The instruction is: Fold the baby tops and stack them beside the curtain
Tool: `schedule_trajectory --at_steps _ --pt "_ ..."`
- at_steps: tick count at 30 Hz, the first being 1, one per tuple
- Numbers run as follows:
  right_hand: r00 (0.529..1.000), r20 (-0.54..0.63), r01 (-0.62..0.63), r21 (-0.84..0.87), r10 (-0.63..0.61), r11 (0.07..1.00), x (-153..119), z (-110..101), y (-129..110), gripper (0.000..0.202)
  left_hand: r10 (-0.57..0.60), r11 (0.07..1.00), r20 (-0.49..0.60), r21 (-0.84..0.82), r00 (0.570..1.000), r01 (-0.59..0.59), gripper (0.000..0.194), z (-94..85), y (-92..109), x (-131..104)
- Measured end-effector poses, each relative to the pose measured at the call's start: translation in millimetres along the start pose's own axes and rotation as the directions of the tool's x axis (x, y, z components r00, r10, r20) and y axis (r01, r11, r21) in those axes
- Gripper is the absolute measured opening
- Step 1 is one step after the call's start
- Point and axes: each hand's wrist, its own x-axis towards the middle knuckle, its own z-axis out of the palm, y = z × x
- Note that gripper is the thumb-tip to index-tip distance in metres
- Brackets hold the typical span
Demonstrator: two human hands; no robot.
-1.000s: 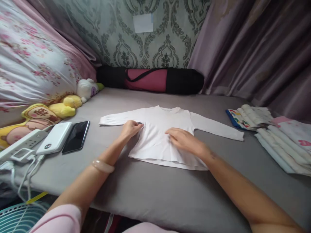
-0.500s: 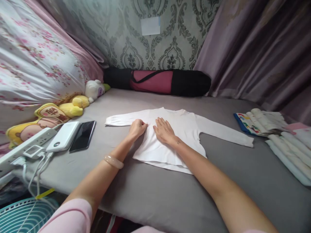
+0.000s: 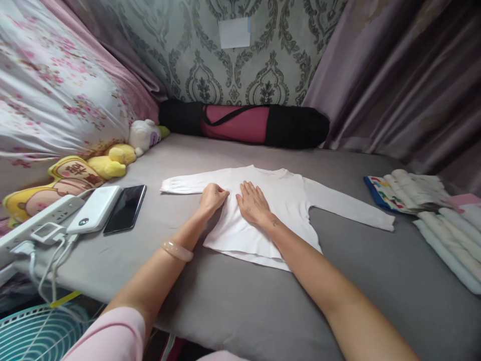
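Note:
A white long-sleeved shirt [image 3: 287,200] lies spread on the grey sheet, its neckline away from me and both sleeves stretched out sideways. My left hand [image 3: 213,198], with a pale bangle [image 3: 178,251] on the forearm, pinches the shirt's side edge just below the left-hand sleeve. Flat on the front of the shirt rests my right hand [image 3: 253,203], fingers extended and close together. Under my right forearm, part of the lower hem is hidden.
Folded clothes [image 3: 408,190] lie at the right. On the left are a phone [image 3: 125,209], a white power bank [image 3: 93,209], a power strip [image 3: 56,215] with cables and plush toys [image 3: 108,163]. A black and pink long bag [image 3: 236,123] lies along the wall; a teal fan [image 3: 41,333] stands below.
The view has shifted slightly. Both hands keep nearly the same places on the shirt, and the shirt lies as before.

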Motion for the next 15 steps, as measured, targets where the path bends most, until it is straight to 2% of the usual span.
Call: schedule_trajectory --at_steps 8,15 --pt "1.000 -0.014 0.025 -0.009 -0.025 1.000 -2 2 3 0.062 0.071 0.995 -0.073 0.076 0.995 -0.065 0.023 -8.8 -7 -1" --pt "1.000 0.003 0.012 -0.079 -0.011 0.997 0 2 -1 0.063 0.121 0.992 -0.068 -0.010 0.990 -0.122 0.027 -4.3 -19 1"
